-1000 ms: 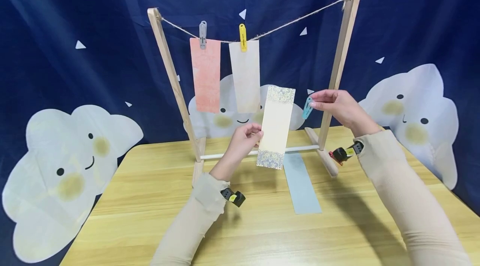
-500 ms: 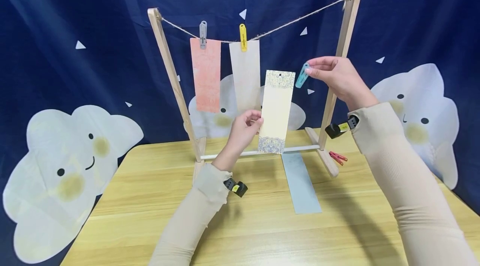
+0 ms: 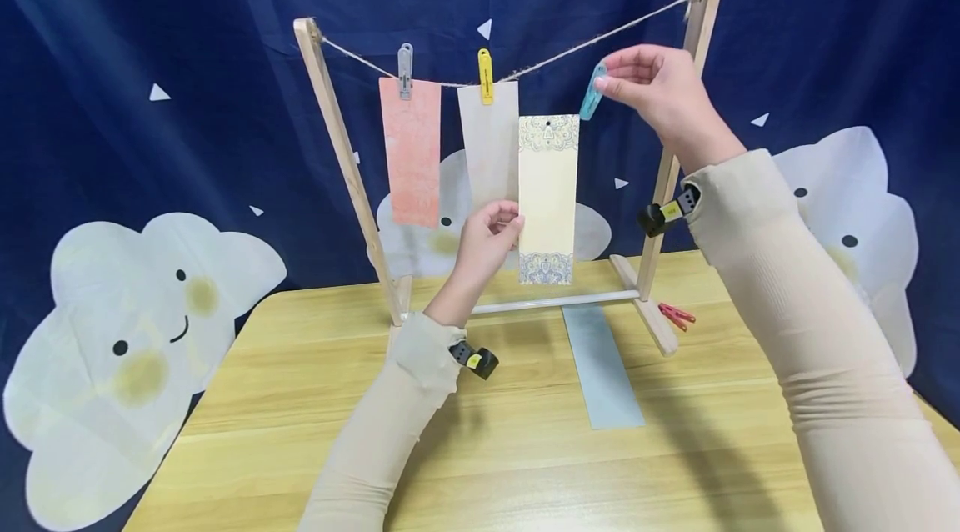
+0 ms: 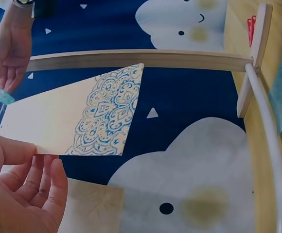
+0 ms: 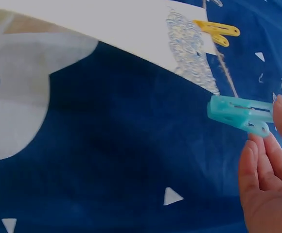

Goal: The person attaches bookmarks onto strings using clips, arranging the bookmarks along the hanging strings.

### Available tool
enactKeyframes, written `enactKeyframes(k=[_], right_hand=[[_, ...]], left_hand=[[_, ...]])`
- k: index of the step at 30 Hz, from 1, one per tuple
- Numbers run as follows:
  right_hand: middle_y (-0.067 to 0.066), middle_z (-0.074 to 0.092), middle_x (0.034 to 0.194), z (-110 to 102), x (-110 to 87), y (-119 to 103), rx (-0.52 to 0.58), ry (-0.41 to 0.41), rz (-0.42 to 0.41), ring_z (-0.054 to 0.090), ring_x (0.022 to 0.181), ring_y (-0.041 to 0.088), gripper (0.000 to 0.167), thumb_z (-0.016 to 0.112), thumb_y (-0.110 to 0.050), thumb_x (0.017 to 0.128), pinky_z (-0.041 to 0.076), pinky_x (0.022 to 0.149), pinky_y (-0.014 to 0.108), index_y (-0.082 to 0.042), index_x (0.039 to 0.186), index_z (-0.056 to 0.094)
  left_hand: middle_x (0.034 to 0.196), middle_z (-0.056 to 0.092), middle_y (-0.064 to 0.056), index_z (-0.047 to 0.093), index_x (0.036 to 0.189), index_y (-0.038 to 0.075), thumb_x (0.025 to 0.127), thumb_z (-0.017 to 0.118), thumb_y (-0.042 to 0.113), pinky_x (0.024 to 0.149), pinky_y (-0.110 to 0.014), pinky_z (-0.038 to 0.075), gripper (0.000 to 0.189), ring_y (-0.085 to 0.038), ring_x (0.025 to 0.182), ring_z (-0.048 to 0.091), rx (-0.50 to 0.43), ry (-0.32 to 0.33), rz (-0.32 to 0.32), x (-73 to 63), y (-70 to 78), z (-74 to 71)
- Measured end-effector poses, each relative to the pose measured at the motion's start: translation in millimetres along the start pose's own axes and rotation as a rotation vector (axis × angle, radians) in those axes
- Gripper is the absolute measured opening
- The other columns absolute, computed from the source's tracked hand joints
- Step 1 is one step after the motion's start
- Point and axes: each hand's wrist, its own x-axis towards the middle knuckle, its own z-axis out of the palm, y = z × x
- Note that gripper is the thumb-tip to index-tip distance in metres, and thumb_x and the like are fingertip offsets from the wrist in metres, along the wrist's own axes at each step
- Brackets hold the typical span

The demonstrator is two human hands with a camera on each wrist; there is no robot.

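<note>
In the head view my left hand (image 3: 486,244) pinches the left edge of a cream card (image 3: 547,190) with patterned ends and a small hole near its top. The card is upright below the twine (image 3: 600,37), its top under the line. My right hand (image 3: 663,94) pinches a teal clothespin (image 3: 592,92) by one end, just right of the card's top corner. To the left, a grey clothespin (image 3: 406,72) holds a coral card (image 3: 412,157) on the twine. Beside it a yellow clothespin (image 3: 486,77) holds an off-white card (image 3: 491,140), partly hidden by the cream one.
A wooden frame with a left post (image 3: 341,157) and a right post (image 3: 693,57) carries the twine. Its white crossbar (image 3: 555,302) runs low above the table (image 3: 300,399). On the tabletop lie a pale blue card (image 3: 603,369) and a red clothespin (image 3: 677,316).
Both hands have risen. The cream card has gone up, slightly left, and stands straighter. My right hand has lifted the teal clothespin from beside the card to its top corner.
</note>
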Motion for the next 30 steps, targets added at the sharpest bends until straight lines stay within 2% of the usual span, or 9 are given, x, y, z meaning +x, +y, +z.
enactKeyframes(k=[4, 7, 10, 14, 17, 20, 24, 30], right_hand=[[-0.005, 0.064, 0.088, 1.4, 9.1, -13.9, 0.065, 0.053, -0.049, 0.055, 0.085, 0.009, 0.019, 0.071, -0.016, 0.083, 0.041, 0.091, 0.019, -0.01, 0.099, 0.065], [-0.004, 0.063, 0.087, 3.6, 16.3, -22.7, 0.084, 0.072, -0.095, 0.055, 0.083, 0.009, 0.016, 0.07, -0.015, 0.084, 0.043, 0.082, 0.015, -0.01, 0.098, 0.065], [-0.004, 0.063, 0.086, 7.2, 22.8, -30.4, 0.058, 0.079, -0.157, 0.055, 0.081, 0.009, 0.013, 0.068, -0.013, 0.085, 0.044, 0.081, 0.016, -0.01, 0.097, 0.064], [-0.004, 0.061, 0.088, 11.1, 30.0, -40.0, -0.007, 0.088, -0.206, 0.054, 0.082, 0.008, 0.015, 0.065, -0.013, 0.087, 0.044, 0.084, 0.017, -0.009, 0.102, 0.064], [-0.005, 0.06, 0.09, 12.6, 35.4, -46.1, -0.047, 0.082, -0.206, 0.051, 0.083, 0.008, 0.016, 0.063, -0.015, 0.089, 0.043, 0.086, 0.018, -0.01, 0.104, 0.064], [-0.005, 0.059, 0.089, 15.4, 41.1, -49.6, -0.076, 0.054, -0.199, 0.05, 0.083, 0.008, 0.012, 0.062, -0.016, 0.09, 0.041, 0.085, 0.019, -0.013, 0.101, 0.062], [-0.005, 0.057, 0.086, 19.9, 47.0, -50.1, -0.113, 0.021, -0.173, 0.048, 0.08, 0.008, 0.006, 0.061, -0.016, 0.09, 0.04, 0.081, 0.019, -0.017, 0.095, 0.059], [-0.005, 0.052, 0.085, 23.2, 53.2, -49.4, -0.16, 0.019, -0.131, 0.048, 0.079, 0.007, 0.005, 0.061, -0.015, 0.089, 0.042, 0.083, 0.019, -0.017, 0.093, 0.057]], left_hand=[[0.091, 0.064, -0.011, 0.064, 0.103, -0.001, 0.09, 0.06, 0.006, 0.061, -0.02, 0.05, 0.015, -0.01, 0.066, 0.051, -0.006, 0.005, 0.008, 5.3, 3.3, 0.2], [0.092, 0.064, -0.011, 0.063, 0.104, 0.0, 0.09, 0.06, 0.007, 0.059, -0.02, 0.048, 0.016, -0.01, 0.066, 0.052, -0.003, -0.001, 0.021, 9.0, 6.2, 1.5], [0.093, 0.064, -0.01, 0.063, 0.104, 0.001, 0.091, 0.06, 0.008, 0.059, -0.021, 0.048, 0.016, -0.01, 0.067, 0.051, 0.007, -0.003, 0.032, 12.5, 10.1, 3.4], [0.093, 0.064, -0.011, 0.063, 0.104, 0.0, 0.091, 0.059, 0.007, 0.064, -0.033, 0.053, 0.015, -0.011, 0.067, 0.051, 0.006, 0.012, 0.036, 16.9, 14.6, 5.6], [0.093, 0.064, -0.011, 0.063, 0.104, -0.001, 0.091, 0.059, 0.007, 0.069, -0.04, 0.054, 0.016, -0.011, 0.068, 0.052, 0.002, 0.024, 0.031, 20.1, 16.0, 7.1], [0.092, 0.064, -0.01, 0.064, 0.103, 0.0, 0.091, 0.059, 0.007, 0.066, -0.033, 0.054, 0.015, -0.011, 0.068, 0.052, 0.018, 0.039, 0.034, 23.4, 15.5, 8.6], [0.092, 0.064, -0.011, 0.064, 0.102, -0.001, 0.091, 0.059, 0.006, 0.062, -0.02, 0.046, 0.014, -0.012, 0.071, 0.053, 0.058, 0.062, 0.05, 26.9, 11.8, 11.2], [0.092, 0.066, -0.01, 0.065, 0.101, 0.0, 0.091, 0.059, 0.007, 0.065, -0.019, 0.046, 0.013, -0.014, 0.074, 0.056, 0.091, 0.078, 0.051, 29.4, 7.2, 13.7]])
